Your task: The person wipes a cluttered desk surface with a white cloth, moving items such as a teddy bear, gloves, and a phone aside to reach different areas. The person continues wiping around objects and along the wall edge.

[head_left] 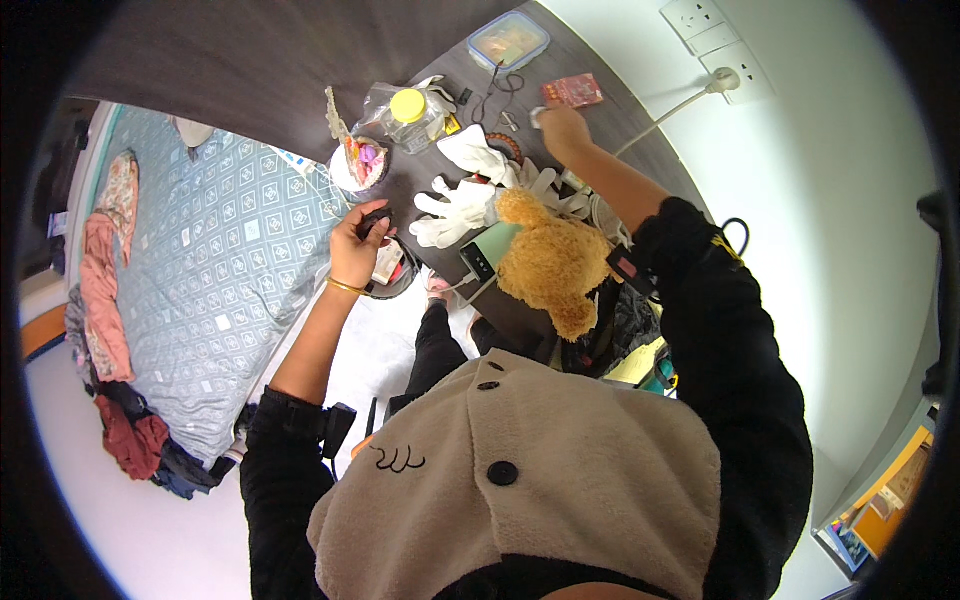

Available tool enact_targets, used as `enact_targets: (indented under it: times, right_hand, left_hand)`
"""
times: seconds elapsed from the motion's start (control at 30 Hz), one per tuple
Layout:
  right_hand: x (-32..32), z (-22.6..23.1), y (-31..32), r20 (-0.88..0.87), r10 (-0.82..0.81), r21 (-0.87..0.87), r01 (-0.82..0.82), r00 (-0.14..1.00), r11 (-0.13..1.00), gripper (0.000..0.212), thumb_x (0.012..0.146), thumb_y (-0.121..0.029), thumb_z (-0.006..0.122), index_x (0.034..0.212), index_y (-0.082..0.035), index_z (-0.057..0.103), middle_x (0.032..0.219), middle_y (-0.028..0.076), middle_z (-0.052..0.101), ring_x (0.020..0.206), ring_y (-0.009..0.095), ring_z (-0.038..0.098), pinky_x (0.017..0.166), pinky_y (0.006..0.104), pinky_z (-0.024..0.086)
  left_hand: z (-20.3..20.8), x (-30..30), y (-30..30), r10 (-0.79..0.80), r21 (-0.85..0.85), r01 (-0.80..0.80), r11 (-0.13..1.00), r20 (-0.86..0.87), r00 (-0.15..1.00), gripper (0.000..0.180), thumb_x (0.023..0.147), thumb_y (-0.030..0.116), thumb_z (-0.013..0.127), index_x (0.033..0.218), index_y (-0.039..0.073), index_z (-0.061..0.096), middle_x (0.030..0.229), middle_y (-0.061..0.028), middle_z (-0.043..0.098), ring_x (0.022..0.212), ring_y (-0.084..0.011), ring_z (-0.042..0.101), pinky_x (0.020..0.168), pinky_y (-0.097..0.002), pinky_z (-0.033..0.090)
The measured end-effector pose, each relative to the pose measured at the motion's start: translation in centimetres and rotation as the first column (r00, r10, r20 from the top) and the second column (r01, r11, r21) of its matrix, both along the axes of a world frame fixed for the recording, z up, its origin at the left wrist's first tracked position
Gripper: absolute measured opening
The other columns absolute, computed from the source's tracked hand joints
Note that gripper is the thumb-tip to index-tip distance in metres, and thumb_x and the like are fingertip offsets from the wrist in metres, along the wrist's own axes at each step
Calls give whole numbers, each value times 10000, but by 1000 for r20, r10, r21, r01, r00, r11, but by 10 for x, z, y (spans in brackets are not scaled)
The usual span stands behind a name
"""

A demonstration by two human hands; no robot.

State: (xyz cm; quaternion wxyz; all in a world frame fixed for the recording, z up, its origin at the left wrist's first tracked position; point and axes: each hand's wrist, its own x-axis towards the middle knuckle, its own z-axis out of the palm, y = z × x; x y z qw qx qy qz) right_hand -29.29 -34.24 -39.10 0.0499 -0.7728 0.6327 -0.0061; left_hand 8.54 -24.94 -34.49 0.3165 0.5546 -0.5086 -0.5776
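Pickup step, seemingly: left hand (pixel 357 248) grips black object (pixel 374 220); right hand (pixel 564 130) at white item (pixel 537 117), grip unclear; careful pinch needed next.

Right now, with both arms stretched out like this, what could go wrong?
The right forearm appears close to the white cable running to the wall plug, so drawing it back might snag the cable. The brown plush bear sits by the right sleeve; a bump could push it into the white gloves. The left hand holds a small black object near the desk edge; a loose grip might drop it.
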Motion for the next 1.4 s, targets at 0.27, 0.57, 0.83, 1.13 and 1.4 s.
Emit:
enact_targets:
  times: [0.27, 0.57, 0.83, 1.13, 1.4]
  right_hand:
    - [-21, 10, 16, -185, 192, 249, -143, 964, 958, 132, 753, -40, 574, 861, -28, 650, 949, 149, 602, 940, 325, 608, 776, 409, 510]
    - [12, 11, 8, -80, 360, -33, -363, 930, 931, 127, 710, -82, 631, 799, -45, 713, 848, 166, 676, 764, 319, 653, 728, 408, 527]
    - [-25, 81, 38, 809, -566, 581, -74, 160, 810, 211, 828, -55, 657, 1033, -3, 667, 980, 87, 682, 854, 188, 660, 732, 302, 531]
    - [96, 209, 107, 770, -596, 343, -640, -228, 688, 311, 901, -62, 588, 1195, 35, 558, 1098, 81, 639, 1006, 155, 621, 888, 290, 511]
    - [203, 220, 126, 815, -578, 498, -575, 54, 649, 291, 919, -64, 549, 1183, 59, 559, 1058, 76, 631, 963, 123, 606, 861, 263, 490]
  left_hand:
    - [1, -3, -2, 23, -13, -24, 1000, -57, 998, 259, 897, -4, 575, 1155, 9, 578, 941, -64, 641, 794, -134, 660, 647, -226, 539]
    - [15, -16, 0, 6, 52, 0, 999, -114, 993, 234, 911, 6, 556, 1145, -2, 559, 957, -62, 622, 810, -149, 658, 677, -249, 565]
    - [72, -16, -4, 138, 289, -35, 957, -344, 929, 196, 869, -24, 459, 1035, 13, 555, 970, -76, 587, 830, -164, 636, 690, -287, 565]
    - [147, -16, 13, -117, -19, 117, 993, -330, 937, 150, 883, 170, 636, 973, 51, 643, 837, 16, 627, 627, -28, 471, 553, -182, 381]
    - [178, 42, 66, 28, -617, -1, 787, 34, 999, 136, 777, 61, 737, 905, 38, 695, 761, 6, 621, 647, -46, 530, 558, -204, 418]
